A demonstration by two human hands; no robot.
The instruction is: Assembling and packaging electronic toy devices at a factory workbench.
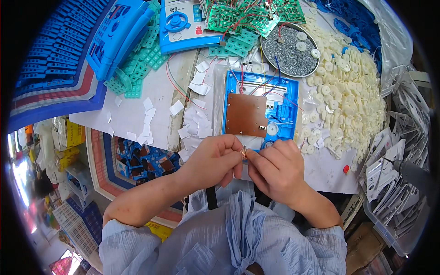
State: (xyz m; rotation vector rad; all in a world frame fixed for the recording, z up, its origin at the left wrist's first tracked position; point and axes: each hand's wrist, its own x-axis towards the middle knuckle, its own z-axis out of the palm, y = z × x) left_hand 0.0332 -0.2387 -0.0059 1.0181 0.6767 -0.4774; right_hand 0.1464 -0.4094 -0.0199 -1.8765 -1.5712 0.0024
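Observation:
My left hand (pixel 217 158) and my right hand (pixel 279 169) meet at the near edge of a blue plastic casing (pixel 289 128). Their fingertips are closed together around a tiny coppery, shiny piece (pixel 244 152), too small and too covered for me to name. The casing lies open on the table with its inside up. A brown circuit board (pixel 246 114) sits over its left part, and thin red, blue and white wires cross it. Beside the board, a round white disc (pixel 272 129) shows in the casing's lower right.
A round metal tray (pixel 289 50) of small screws stands behind the casing. Cream plastic discs (pixel 343 96) are heaped to the right. Green circuit boards (pixel 243 18), teal rubber keypads (pixel 149 50) and blue casings (pixel 190 27) lie at the back. A screwdriver (pixel 408 172) juts in at right.

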